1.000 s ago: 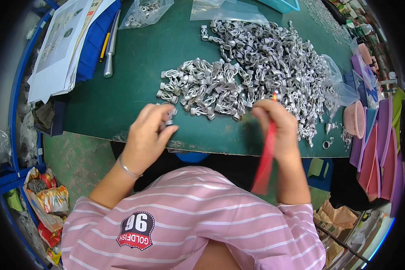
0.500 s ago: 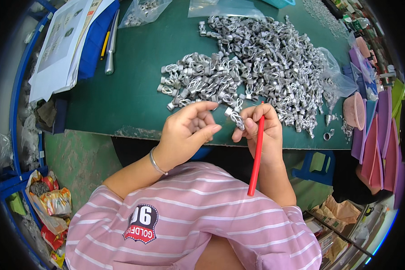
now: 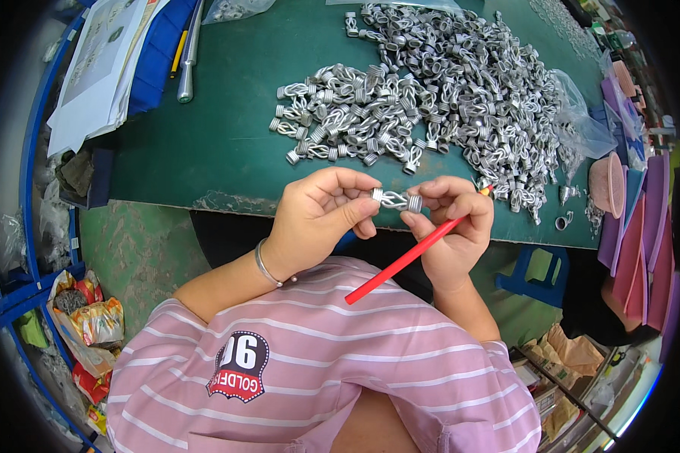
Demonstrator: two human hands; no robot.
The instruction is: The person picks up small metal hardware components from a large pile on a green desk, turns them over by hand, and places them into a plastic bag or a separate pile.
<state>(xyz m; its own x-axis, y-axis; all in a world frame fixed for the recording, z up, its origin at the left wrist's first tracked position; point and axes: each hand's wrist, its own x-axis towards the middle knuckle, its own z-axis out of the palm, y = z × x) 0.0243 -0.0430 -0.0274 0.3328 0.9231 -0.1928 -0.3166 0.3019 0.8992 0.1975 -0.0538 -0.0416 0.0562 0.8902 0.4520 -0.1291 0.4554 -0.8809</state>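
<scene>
Between my hands, above the table's front edge, a small silver metal fitting lies level, with ridged ends and an open, strand-like middle. The thumb and forefinger of my left hand pinch its left end. My right hand pinches the other end and also keeps a slim red stick tucked in its fingers. This stick slants down to the left over my shirt; its upper end, yellowish at the tip, sticks out past my fingers. A smaller heap of like fittings lies just beyond my hands.
A larger heap of fittings spreads over the green table to the right, beside a clear plastic bag. Papers, a blue tray and a metal rod are at the far left. Pink and purple bins stand right.
The fitting has turned level, and my left hand, empty before, now grips its left end. The red stick has swung from steep to slanting left. The whole view has shifted slightly.
</scene>
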